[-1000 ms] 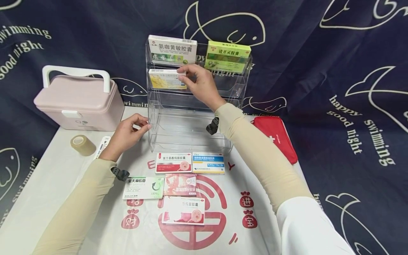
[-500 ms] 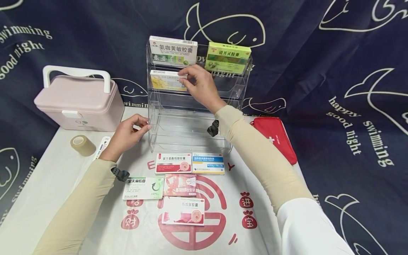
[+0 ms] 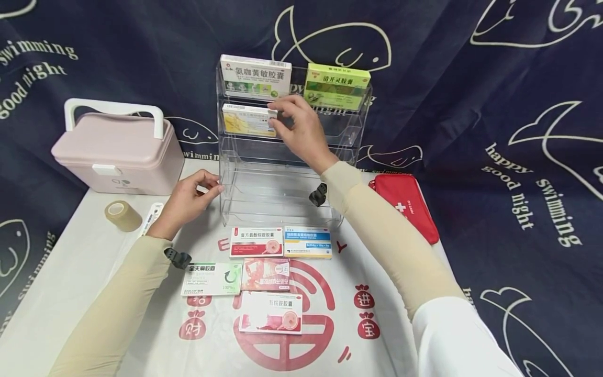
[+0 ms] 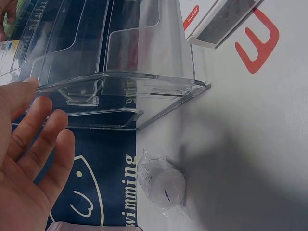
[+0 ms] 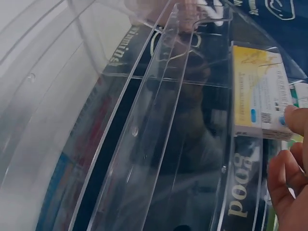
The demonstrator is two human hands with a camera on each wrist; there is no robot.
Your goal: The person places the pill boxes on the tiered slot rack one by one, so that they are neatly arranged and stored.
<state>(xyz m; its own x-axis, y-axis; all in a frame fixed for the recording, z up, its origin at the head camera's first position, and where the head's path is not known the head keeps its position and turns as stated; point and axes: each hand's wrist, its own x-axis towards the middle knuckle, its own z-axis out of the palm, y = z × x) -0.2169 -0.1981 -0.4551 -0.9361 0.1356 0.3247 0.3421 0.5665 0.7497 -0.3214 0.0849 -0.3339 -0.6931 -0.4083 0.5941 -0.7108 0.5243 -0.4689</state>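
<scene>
A yellow-and-white medicine box (image 3: 248, 121) stands in the left of the second tier of a clear acrylic rack (image 3: 278, 183). My right hand (image 3: 301, 128) is at its right end, thumb and index finger parted in a C shape. In the right wrist view one fingertip overlaps the box's face; whether it touches cannot be told. Beside the rack's lower left side is my left hand (image 3: 190, 196), its thumb at the clear side edge and fingers loosely bent. A white medicine box (image 3: 256, 77) and a green medicine box (image 3: 336, 86) stand in the top tier.
Several medicine boxes lie before the rack, among them a red-and-white one (image 3: 256, 242), a blue-and-white one (image 3: 308, 242) and a green-and-white one (image 3: 212, 279). A pink case (image 3: 118, 152) and a tan bandage roll (image 3: 123, 215) are left; a red first-aid pouch (image 3: 407, 207) is right.
My right hand has shifted slightly right along the yellow-and-white box, uncovering more of its right end. The box stays in its tier. My left hand has hardly moved.
</scene>
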